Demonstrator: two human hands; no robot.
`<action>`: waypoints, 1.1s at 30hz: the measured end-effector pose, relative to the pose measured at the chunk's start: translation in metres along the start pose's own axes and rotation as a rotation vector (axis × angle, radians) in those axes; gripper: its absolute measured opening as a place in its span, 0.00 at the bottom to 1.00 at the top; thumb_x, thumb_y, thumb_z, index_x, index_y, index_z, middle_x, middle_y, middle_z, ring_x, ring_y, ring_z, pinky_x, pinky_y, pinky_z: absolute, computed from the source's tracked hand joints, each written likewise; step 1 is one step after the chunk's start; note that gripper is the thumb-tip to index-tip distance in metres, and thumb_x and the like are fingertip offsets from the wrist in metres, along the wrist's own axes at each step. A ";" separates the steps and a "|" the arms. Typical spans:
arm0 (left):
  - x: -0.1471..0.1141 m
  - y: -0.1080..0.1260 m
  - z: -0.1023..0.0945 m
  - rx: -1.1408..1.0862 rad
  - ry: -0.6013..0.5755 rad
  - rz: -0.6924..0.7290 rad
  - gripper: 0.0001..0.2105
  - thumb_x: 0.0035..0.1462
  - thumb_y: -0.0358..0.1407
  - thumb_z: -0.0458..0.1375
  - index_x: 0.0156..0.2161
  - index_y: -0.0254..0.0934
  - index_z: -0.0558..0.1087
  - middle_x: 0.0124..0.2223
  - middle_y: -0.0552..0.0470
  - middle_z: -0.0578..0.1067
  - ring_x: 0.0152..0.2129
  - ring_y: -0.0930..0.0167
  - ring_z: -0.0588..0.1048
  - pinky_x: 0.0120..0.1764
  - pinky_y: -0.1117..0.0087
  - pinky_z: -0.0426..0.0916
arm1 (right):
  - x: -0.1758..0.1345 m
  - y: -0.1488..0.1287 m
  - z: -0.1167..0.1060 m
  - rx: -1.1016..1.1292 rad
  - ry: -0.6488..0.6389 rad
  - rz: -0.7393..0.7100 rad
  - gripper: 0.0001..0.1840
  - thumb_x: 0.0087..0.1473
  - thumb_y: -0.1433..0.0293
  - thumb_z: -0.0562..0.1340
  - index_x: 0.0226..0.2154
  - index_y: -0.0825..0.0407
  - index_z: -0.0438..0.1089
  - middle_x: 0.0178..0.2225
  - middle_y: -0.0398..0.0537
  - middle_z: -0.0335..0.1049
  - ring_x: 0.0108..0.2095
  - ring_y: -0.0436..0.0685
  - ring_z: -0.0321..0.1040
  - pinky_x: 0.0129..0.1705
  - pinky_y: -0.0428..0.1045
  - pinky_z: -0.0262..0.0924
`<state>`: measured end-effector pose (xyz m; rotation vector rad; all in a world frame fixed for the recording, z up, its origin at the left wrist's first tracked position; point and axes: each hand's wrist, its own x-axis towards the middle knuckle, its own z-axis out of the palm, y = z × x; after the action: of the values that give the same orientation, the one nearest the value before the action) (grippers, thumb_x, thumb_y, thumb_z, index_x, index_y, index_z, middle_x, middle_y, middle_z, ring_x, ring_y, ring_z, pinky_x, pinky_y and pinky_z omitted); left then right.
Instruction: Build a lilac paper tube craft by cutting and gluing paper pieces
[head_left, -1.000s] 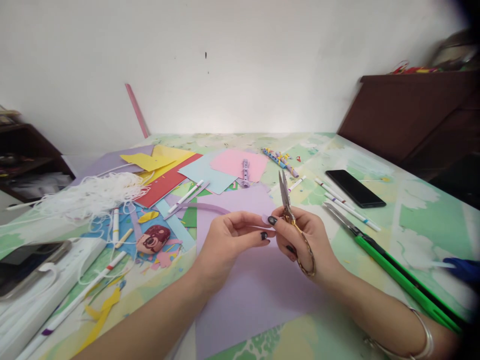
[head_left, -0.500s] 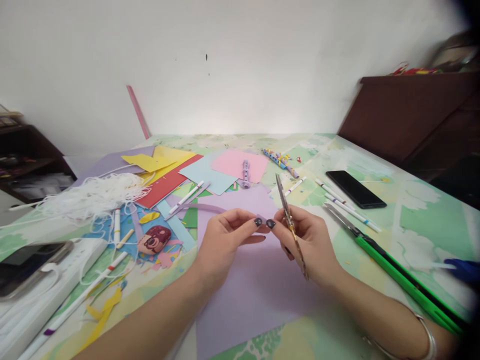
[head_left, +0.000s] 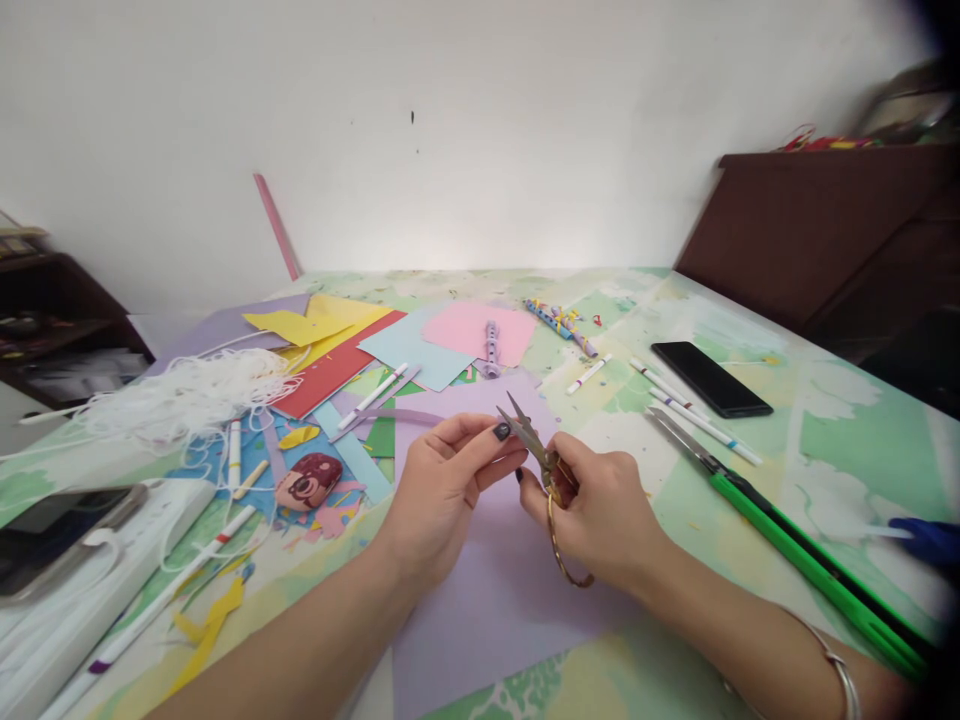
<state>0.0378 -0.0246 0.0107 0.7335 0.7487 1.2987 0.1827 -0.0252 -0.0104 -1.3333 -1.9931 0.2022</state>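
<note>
My right hand (head_left: 611, 505) grips a small pair of scissors (head_left: 534, 440) by its gold handles. The blades are parted and point up and left, beside the fingertips of my left hand (head_left: 454, 490). My left hand is closed in a pinch on a purple paper strip (head_left: 409, 413), which trails out to the left behind my fingers. Its pinched end is mostly hidden by the fingers and blades. Beneath both hands lies a large purple paper sheet (head_left: 450, 640). A rolled purple paper tube (head_left: 492, 350) rests beyond them on a pink sheet (head_left: 457, 328).
On the right are a green utility knife (head_left: 795, 545) with its blade out, a black phone (head_left: 711, 378) and several white markers (head_left: 701, 410). Tangled white string (head_left: 187, 395), a red-brown case (head_left: 308, 480), paper scraps and a white power strip (head_left: 120, 575) crowd the left.
The scissors have swung from hanging in my right hand to pointing their parted blades at my left fingertips. My right fingertips have let go of the strip's end; my left hand has barely moved.
</note>
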 end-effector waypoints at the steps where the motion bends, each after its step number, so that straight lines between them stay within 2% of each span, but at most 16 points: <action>1: 0.000 0.000 0.000 -0.004 0.002 -0.003 0.03 0.47 0.30 0.63 0.29 0.33 0.73 0.33 0.51 0.78 0.33 0.72 0.77 0.44 0.68 0.70 | 0.000 0.000 0.000 -0.003 0.001 0.001 0.15 0.46 0.67 0.57 0.21 0.49 0.47 0.14 0.35 0.49 0.15 0.45 0.43 0.20 0.44 0.41; 24: 0.000 -0.002 0.002 -0.013 0.026 -0.001 0.03 0.48 0.29 0.63 0.30 0.32 0.74 0.33 0.49 0.78 0.32 0.73 0.76 0.41 0.70 0.71 | 0.001 0.000 0.002 -0.022 0.101 -0.071 0.15 0.46 0.68 0.57 0.20 0.49 0.46 0.13 0.34 0.45 0.15 0.45 0.41 0.19 0.42 0.41; 33: 0.001 0.004 0.000 0.134 -0.024 0.074 0.03 0.49 0.31 0.62 0.30 0.33 0.74 0.32 0.51 0.78 0.32 0.73 0.76 0.41 0.71 0.72 | 0.001 0.000 -0.001 -0.035 0.079 -0.075 0.17 0.47 0.67 0.57 0.19 0.50 0.45 0.13 0.34 0.43 0.15 0.45 0.39 0.19 0.42 0.40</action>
<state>0.0351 -0.0229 0.0138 0.8902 0.8007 1.3127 0.1830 -0.0246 -0.0089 -1.2667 -1.9841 0.0782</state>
